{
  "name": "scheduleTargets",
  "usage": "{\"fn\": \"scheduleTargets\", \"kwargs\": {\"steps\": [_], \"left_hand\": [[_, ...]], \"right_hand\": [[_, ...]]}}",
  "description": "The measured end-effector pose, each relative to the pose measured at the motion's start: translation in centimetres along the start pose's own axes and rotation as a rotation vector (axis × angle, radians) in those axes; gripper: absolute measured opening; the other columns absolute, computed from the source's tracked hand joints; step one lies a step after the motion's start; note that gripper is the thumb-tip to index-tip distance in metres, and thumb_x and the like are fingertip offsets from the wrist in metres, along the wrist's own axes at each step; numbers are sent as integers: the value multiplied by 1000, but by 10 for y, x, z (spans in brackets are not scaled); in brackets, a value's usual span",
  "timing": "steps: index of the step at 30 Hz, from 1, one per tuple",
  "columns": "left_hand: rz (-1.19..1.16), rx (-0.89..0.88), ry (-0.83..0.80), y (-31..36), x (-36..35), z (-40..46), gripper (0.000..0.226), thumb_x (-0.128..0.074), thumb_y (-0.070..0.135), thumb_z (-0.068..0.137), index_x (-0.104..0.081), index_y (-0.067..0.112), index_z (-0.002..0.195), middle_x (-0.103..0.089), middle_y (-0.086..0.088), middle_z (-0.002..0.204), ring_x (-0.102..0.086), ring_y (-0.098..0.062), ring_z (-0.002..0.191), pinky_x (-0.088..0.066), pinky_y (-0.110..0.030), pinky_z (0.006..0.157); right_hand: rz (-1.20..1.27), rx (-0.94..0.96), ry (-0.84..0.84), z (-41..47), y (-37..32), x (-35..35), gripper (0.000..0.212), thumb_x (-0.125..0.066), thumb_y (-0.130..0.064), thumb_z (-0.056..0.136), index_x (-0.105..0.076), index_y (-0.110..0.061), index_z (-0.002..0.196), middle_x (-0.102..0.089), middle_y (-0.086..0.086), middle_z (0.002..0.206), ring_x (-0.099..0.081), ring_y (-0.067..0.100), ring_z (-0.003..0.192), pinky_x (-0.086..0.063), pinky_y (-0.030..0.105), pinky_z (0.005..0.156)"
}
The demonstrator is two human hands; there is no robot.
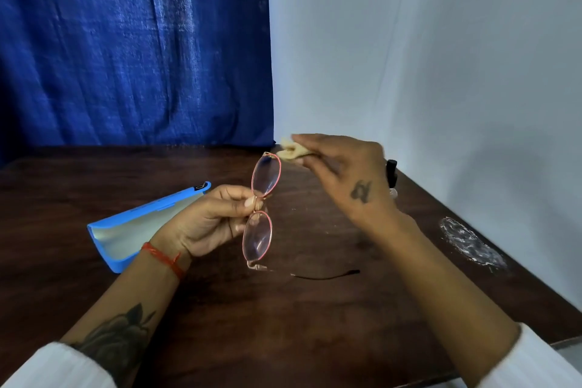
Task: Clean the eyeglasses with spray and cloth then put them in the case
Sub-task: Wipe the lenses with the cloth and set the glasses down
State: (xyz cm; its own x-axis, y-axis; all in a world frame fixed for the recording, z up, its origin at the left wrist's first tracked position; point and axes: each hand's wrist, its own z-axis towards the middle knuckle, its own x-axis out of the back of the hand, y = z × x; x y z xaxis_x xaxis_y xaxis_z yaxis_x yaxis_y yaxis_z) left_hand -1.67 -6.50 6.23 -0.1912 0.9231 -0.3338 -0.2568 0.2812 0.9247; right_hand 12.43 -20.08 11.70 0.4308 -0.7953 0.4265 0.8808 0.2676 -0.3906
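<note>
You are working at a dark wooden table (220,324) set against a blue curtain (126,41) and a pale wall (441,41). Your left hand (208,224) is pinching the eyeglasses (261,211) at the bridge, thumb and fingertips pressed together on the thin pink frame, and is holding them above the table with one lens stacked over the other. The upper lens is rising away from that pinch toward your right hand (343,173); the lower lens is hanging below it, and a dark temple arm (327,276) is trailing out from the bottom of the frame, to the side opposite your left wrist. Your right hand is gripping a small cream cloth (291,149) between thumb and fingers, and the cloth is touching or nearly touching the top rim of the upper lens. Behind your left hand, on the table, the blue case (126,230) is lying open with its pale lining showing. Beyond your right hand a small bottle with a black cap (392,173) is standing, mostly hidden by that hand. Farther out along the table edge a whitish scuffed patch (469,242) is showing.
</note>
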Motion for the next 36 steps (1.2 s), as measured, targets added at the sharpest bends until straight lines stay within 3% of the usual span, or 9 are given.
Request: {"fn": "scheduleTargets", "kwargs": {"steps": [4,6,10,13,15,22,31,34,36], "left_hand": [[51,-1,-41,1,3,-1,32,-89,32,46,-67,11,56,-56,5,54,-51,-2,46,-41,-11,44],[83,13,-29,0,4,-1,34,-89,35,45,-67,11,56,-57,5,54,-50,-2,45,-39,-11,44],[129,38,15,-2,2,0,40,-91,38,38,-69,9,56,-60,4,53,-52,-2,46,-40,-10,43],[117,30,66,-2,3,1,45,-92,38,33,-70,8,58,-61,3,55,-56,-3,49,-41,-10,44],[116,17,82,-1,4,2,46,-92,38,33,-70,8,60,-62,3,56,-57,-3,51,-41,-11,47],[145,-4,67,-3,5,4,42,-90,40,38,-71,11,61,-62,5,56,-56,-2,51,-40,-9,47],[104,-76,187,-2,7,7,45,-90,44,34,-74,15,64,-66,8,59,-60,0,56,-45,-10,53],[68,-111,257,-3,10,10,40,-88,40,39,-74,16,67,-68,8,64,-61,-1,62,-50,-16,60],[33,-120,286,-5,8,12,26,-79,33,49,-74,16,68,-68,7,65,-61,-1,61,-51,-15,58]], "right_hand": [[-164,183,-221,12,1,-13,32,-67,-3,81,-66,-4,113,-71,9,108,-67,17,100,-43,13,90],[-160,170,-281,16,3,-11,32,-67,-5,81,-66,-6,113,-71,9,107,-67,18,98,-42,11,86],[-195,121,-421,19,11,-7,24,-65,-13,85,-67,-13,108,-73,3,100,-67,16,91,-50,25,82],[-245,69,-482,19,22,-3,17,-64,-16,86,-66,-15,103,-71,-2,94,-64,11,82,-44,15,71],[-272,50,-505,15,30,-1,14,-63,-16,86,-64,-15,101,-70,-1,91,-61,12,78,-40,19,66],[-351,42,-621,2,45,4,11,-53,-13,90,-54,-10,101,-62,4,99,-55,18,87,-39,26,73],[-458,-112,-593,-4,55,25,12,-53,-13,89,-59,-11,99,-64,7,99,-57,23,93,-43,31,79],[-389,-232,-464,-7,53,33,12,-59,-14,86,-65,-15,97,-68,1,91,-63,12,77,-47,24,70],[-241,-323,-345,-12,50,37,10,-62,-13,85,-66,-19,91,-68,-6,82,-65,2,60,-47,10,58]]}}
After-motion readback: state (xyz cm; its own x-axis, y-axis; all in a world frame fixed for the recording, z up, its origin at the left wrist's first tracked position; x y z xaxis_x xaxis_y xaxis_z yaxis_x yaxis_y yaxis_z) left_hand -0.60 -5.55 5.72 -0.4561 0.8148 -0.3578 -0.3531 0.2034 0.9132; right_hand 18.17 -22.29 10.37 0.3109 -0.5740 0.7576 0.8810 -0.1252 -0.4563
